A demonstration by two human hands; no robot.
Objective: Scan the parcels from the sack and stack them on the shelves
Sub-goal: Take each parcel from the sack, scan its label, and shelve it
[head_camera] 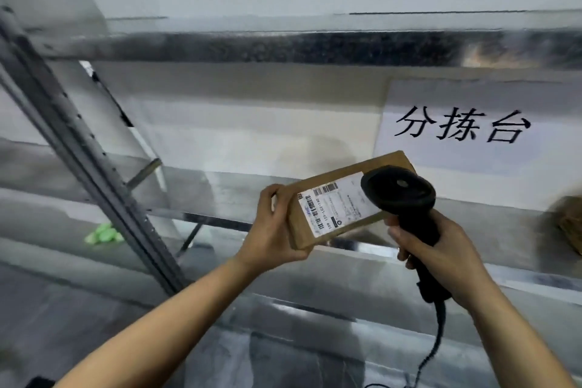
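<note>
My left hand (273,230) grips the left end of a flat brown cardboard parcel (318,186), held up in front of the metal shelves with its white barcode label (337,208) facing me. My right hand (441,255) holds a black corded barcode scanner (400,195) by its handle. The scanner's head sits over the right end of the parcel, close to the label. The sack is not in view.
A grey metal shelf rack (283,47) fills the view, with a slanted upright post (78,148) at the left. A white sign with black characters (463,126) hangs behind. Another brown parcel (571,224) lies at the right edge. Something green (104,233) sits at the left.
</note>
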